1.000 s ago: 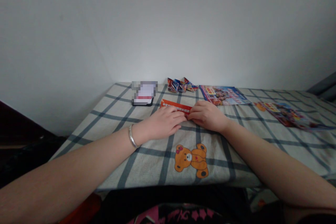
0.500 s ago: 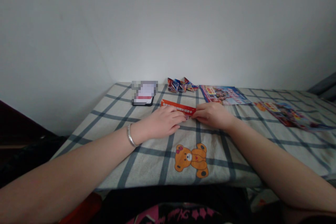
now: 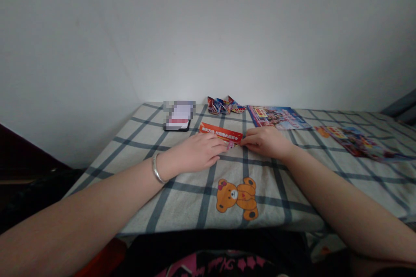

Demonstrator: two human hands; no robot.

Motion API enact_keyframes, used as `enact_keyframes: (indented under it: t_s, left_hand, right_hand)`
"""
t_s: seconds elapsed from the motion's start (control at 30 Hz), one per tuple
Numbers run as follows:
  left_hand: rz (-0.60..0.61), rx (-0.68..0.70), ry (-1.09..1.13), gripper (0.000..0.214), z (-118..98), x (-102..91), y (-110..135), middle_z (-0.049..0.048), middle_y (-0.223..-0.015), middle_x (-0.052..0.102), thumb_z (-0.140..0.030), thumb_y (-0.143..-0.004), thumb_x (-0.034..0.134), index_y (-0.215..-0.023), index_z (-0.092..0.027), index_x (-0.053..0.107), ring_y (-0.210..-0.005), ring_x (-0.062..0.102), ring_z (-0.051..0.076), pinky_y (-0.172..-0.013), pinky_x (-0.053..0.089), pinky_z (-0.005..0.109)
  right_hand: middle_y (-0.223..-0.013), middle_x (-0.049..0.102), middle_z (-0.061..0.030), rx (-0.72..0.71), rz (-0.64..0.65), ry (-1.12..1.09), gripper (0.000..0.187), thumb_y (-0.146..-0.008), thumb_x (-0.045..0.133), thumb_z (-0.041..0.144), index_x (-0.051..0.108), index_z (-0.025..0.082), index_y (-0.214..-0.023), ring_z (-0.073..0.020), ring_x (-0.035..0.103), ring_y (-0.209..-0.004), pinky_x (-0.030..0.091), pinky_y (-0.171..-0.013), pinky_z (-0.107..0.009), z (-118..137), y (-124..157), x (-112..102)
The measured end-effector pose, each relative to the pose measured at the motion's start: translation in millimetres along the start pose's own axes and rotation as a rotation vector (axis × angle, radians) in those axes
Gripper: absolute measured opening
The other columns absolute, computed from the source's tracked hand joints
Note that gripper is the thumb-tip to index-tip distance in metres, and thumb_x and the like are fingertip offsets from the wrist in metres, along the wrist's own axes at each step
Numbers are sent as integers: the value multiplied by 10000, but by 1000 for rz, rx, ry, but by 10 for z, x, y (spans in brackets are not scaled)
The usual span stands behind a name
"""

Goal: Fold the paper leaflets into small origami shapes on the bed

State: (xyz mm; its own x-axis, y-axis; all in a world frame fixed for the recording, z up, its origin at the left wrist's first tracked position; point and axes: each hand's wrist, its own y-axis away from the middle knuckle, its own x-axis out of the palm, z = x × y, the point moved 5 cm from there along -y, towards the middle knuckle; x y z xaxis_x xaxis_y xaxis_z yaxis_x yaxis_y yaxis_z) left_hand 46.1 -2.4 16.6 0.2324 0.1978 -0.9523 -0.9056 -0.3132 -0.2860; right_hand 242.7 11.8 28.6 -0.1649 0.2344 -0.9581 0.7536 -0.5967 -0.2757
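Observation:
A red-topped strip of folded paper (image 3: 224, 133) with white lettering lies on the checked cloth, a bit of pink and white print below its red band. My left hand (image 3: 199, 152), with a silver bangle at the wrist, rests over its lower left part, fingers stretched out on it. At the strip's right end, my right hand (image 3: 268, 142) has thumb and forefinger pinched together on the corner. The left thumb's underside and the paper beneath my left fingers are hidden.
A phone (image 3: 178, 122) with a partly blurred screen lies at the back left. Folded colourful paper pieces (image 3: 224, 106) stand near the wall. Two printed flyers, one near the back (image 3: 281, 117) and another farther right (image 3: 360, 143), lie on the checked cloth (image 3: 182, 207).
My left hand has slid slightly left and down, uncovering more of the red band's lettering. My right fingers have shifted slightly right along the paper's end.

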Motion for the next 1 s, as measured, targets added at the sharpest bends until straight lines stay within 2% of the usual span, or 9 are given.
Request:
enact_keyframes:
  t_s: [0.33,0.5,0.63,0.8,0.9,1.0]
  left_hand:
    - [-9,13,30,251,26,-22,37,83,-1240,634,-199,-920,532,-1156,-165,607,-1157,571,240,-1010,476,423]
    - [-41,-19,42,310,76,-9,59,121,-1196,649,-195,-896,559,-1199,-136,587,-1129,591,251,-966,505,418]
    - [-63,18,72,287,59,-19,48,93,-1189,660,-166,-891,551,-1173,-156,610,-1133,587,235,-997,487,415]
    - [-77,17,67,266,42,-48,36,73,-1181,659,-175,-898,543,-1148,-179,636,-1132,571,225,-1010,470,419]
    - [-95,-26,6,242,34,-73,45,72,-1266,602,-208,-901,546,-1117,-214,656,-1223,496,256,-1055,419,465]
    - [-124,-106,-42,206,40,-92,66,82,-1476,409,-226,-872,584,-1055,-226,677,-1386,312,326,-1124,319,535]
  right_hand:
    - [-904,719,-20,31,33,-3,208,-909,525,198,722,226,-973,-135,643,-778,380,-620,-240,47,16,-16]
    - [-922,714,-24,106,-39,20,213,-890,528,218,694,219,-1022,-145,643,-776,384,-608,-245,47,5,7]
    - [-979,716,-43,127,-77,18,319,-910,520,273,651,228,-1198,-152,644,-789,398,-611,-251,125,-42,41]
    - [-1014,713,-44,142,-45,3,271,-908,554,292,666,236,-1149,-158,642,-809,406,-634,-251,176,-84,88]
    - [-934,695,-21,127,-35,-41,182,-916,555,277,684,238,-1039,-150,630,-796,396,-634,-244,155,-74,89]
    - [-898,669,-14,96,-29,-80,156,-917,553,239,695,235,-979,-136,615,-777,385,-632,-237,141,-53,69]
